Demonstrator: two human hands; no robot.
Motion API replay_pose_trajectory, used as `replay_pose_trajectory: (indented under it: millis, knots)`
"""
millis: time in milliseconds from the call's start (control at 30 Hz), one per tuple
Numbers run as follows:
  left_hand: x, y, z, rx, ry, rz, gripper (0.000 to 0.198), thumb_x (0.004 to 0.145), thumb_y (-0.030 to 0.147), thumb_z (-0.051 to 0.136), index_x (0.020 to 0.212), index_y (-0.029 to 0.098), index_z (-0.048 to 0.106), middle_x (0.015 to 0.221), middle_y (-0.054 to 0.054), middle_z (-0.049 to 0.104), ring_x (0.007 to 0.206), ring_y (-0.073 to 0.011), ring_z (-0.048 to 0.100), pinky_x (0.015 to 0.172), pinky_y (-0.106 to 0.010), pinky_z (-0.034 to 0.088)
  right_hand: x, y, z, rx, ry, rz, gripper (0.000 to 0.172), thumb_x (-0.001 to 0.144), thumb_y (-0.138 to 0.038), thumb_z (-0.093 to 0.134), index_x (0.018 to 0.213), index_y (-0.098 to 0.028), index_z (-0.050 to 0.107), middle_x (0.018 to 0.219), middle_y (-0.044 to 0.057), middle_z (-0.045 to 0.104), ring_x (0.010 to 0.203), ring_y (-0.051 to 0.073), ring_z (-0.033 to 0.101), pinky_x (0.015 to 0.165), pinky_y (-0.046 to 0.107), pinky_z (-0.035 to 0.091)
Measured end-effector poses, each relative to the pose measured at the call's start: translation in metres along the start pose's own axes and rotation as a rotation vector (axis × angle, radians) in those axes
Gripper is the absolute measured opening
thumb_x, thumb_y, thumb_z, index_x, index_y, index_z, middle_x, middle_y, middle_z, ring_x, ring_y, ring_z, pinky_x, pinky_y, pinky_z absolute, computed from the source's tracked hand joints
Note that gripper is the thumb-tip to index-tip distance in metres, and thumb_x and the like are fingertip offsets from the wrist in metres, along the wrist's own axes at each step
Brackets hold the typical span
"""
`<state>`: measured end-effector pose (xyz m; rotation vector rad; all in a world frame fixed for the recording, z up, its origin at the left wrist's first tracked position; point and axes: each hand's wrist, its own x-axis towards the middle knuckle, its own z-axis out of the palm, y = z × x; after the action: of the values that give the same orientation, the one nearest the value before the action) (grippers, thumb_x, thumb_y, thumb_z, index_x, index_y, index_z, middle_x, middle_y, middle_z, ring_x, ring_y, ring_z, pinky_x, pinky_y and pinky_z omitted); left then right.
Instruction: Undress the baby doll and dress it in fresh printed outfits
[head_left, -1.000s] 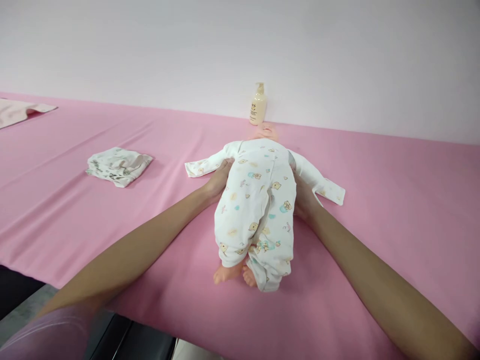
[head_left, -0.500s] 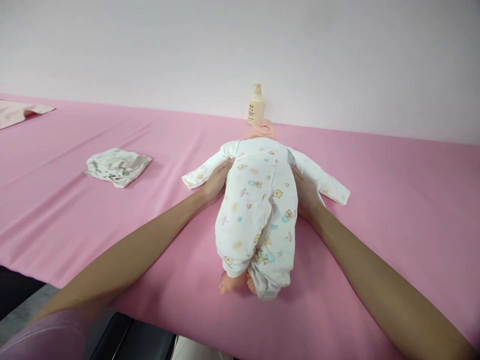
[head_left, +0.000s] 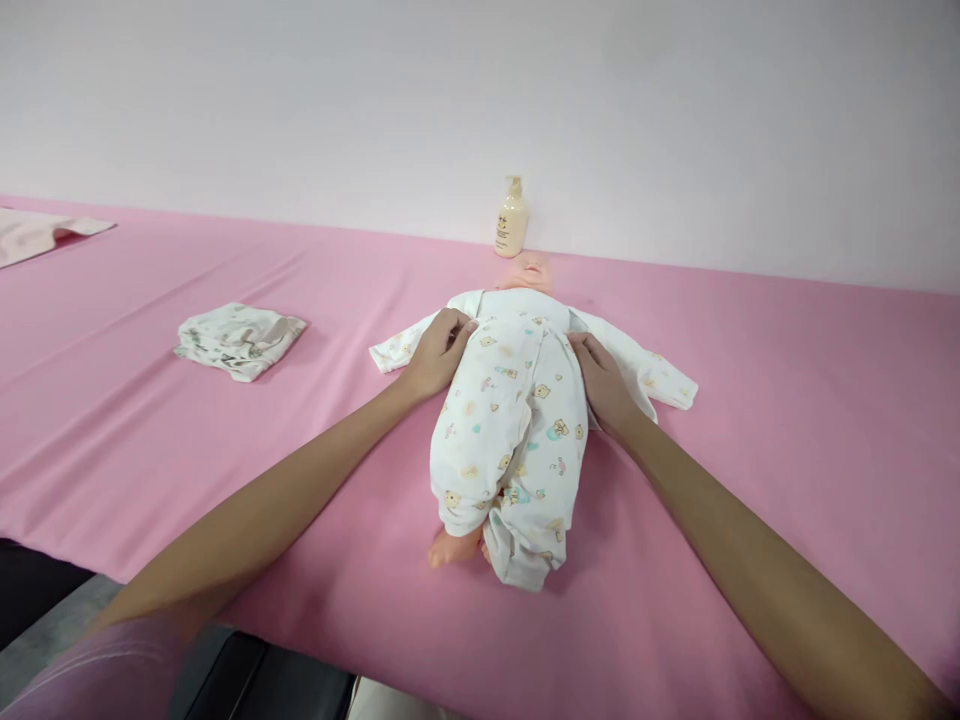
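Note:
A baby doll (head_left: 531, 273) lies on its back, its feet toward me and its head at the far side. It wears a white top (head_left: 637, 358) with long sleeves spread out to both sides. White baby pants (head_left: 491, 410) printed with small bears cover its belly and legs. At the waist's left side, my left hand (head_left: 439, 355) pinches the edge of the pants. My right hand (head_left: 606, 385) has its fingers closed on the waist edge at the opposite side. One bare foot (head_left: 454, 547) shows below the left leg; the other is mostly hidden by the pants' cuff.
A cream pump bottle (head_left: 511, 225) stands behind the doll's head, close to the white wall. To the left lies a folded white printed cloth (head_left: 240, 340). A pale pink cloth (head_left: 45, 235) rests at the far left of the pink-covered table (head_left: 337, 600).
Both hands have come up from the doll's sides, and their fingers have closed on the pants' waist edge. The legs have shifted slightly left and the waist edge now shows across the belly.

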<state>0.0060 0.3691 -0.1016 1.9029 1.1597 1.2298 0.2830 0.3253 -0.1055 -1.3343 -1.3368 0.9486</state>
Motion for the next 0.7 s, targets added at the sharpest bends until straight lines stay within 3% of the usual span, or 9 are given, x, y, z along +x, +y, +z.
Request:
replay_pose_trajectory:
  millis: [100, 167, 233, 300, 400, 500, 700]
  knots:
    - [0.009, 0.002, -0.012, 0.154, -0.091, 0.221, 0.038, 0.114, 0.056, 0.049, 0.097, 0.023, 0.058, 0.126, -0.014, 0.067, 0.127, -0.0292, 0.057, 0.115, -0.049, 0.046, 0.002, -0.007, -0.002, -0.153, 0.058, -0.155, 0.037, 0.103, -0.061, 0.063, 0.090, -0.027, 0.059, 0.108, 0.004, 0.064, 0.106, 0.025, 0.060, 0.104, 0.044, 0.052]
    - [0.013, 0.002, -0.015, 0.096, -0.157, 0.248, 0.036, 0.115, 0.055, 0.048, 0.100, 0.023, 0.057, 0.136, -0.015, 0.065, 0.134, -0.0287, 0.056, 0.117, -0.048, 0.047, 0.004, -0.011, -0.002, -0.213, 0.088, -0.290, 0.034, 0.102, -0.056, 0.065, 0.088, -0.026, 0.057, 0.114, 0.006, 0.060, 0.105, 0.025, 0.059, 0.101, 0.044, 0.053]
    - [0.016, 0.001, -0.014, 0.011, -0.198, 0.208, 0.033, 0.115, 0.054, 0.048, 0.105, 0.024, 0.056, 0.134, -0.014, 0.067, 0.127, -0.0261, 0.061, 0.111, -0.043, 0.050, 0.008, -0.013, 0.000, -0.202, 0.104, -0.357, 0.031, 0.103, -0.053, 0.066, 0.090, -0.026, 0.059, 0.121, 0.007, 0.059, 0.111, 0.025, 0.059, 0.103, 0.043, 0.052]
    - [0.018, -0.002, -0.009, -0.033, -0.174, 0.131, 0.030, 0.115, 0.052, 0.049, 0.107, 0.024, 0.055, 0.117, -0.009, 0.069, 0.108, -0.0222, 0.064, 0.097, -0.038, 0.053, 0.018, -0.013, 0.003, -0.127, 0.116, -0.274, 0.031, 0.105, -0.054, 0.063, 0.090, -0.027, 0.057, 0.109, 0.005, 0.060, 0.104, 0.024, 0.059, 0.098, 0.041, 0.052]
    - [0.024, -0.005, 0.003, -0.050, -0.012, -0.029, 0.027, 0.116, 0.049, 0.049, 0.102, 0.025, 0.051, 0.083, 0.001, 0.057, 0.076, -0.0172, 0.054, 0.075, -0.032, 0.046, 0.036, -0.013, 0.007, 0.029, 0.106, -0.027, 0.036, 0.106, -0.059, 0.060, 0.091, -0.029, 0.049, 0.082, -0.002, 0.048, 0.075, 0.020, 0.048, 0.073, 0.036, 0.050]
    - [0.030, -0.003, 0.014, -0.038, 0.065, -0.144, 0.025, 0.116, 0.044, 0.048, 0.099, 0.026, 0.048, 0.069, 0.006, 0.045, 0.065, -0.0156, 0.044, 0.068, -0.031, 0.037, 0.049, -0.014, 0.007, 0.045, 0.081, 0.095, 0.036, 0.106, -0.060, 0.060, 0.092, -0.029, 0.048, 0.078, -0.003, 0.046, 0.067, 0.019, 0.043, 0.062, 0.034, 0.042]
    - [0.021, 0.005, 0.018, 0.186, -0.007, -0.088, 0.028, 0.115, 0.041, 0.050, 0.092, 0.026, 0.042, 0.072, 0.003, 0.054, 0.070, -0.0189, 0.049, 0.072, -0.035, 0.036, 0.030, -0.008, -0.001, -0.410, 0.180, -0.102, 0.034, 0.112, -0.048, 0.055, 0.087, -0.028, 0.045, 0.084, 0.000, 0.057, 0.082, 0.023, 0.053, 0.080, 0.039, 0.042]
